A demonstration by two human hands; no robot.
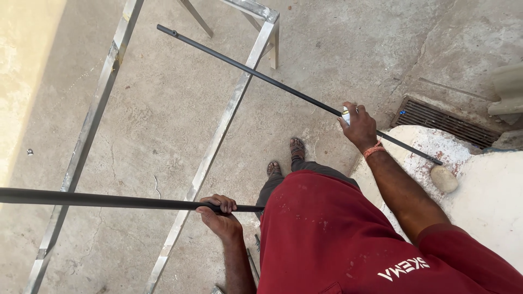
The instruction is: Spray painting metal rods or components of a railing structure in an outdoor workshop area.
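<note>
Rough grey concrete floor [163, 109], cracked and stained, fills most of the view, with a slotted drain grate [441, 121] set into it at the upper right and a low whitewashed ledge [490, 185] beside it. On that ledge sits a pale rounded stone [444, 178]. One small white label or tag shows at the right hand [358, 128], tucked against the fingers; its detail is too small to tell. That hand is clamped around a thin dark rod [256, 73] that runs diagonally from the upper left down to the ledge, its lower end just beside the stone. The left hand [219, 213] is wrapped tightly around a thicker dark bar [98, 200] held nearly level, stretching off the left edge. Beneath both lies a bare metal frame [223, 120] of angled silvery rails. Sandalled feet stand on the concrete.
</note>
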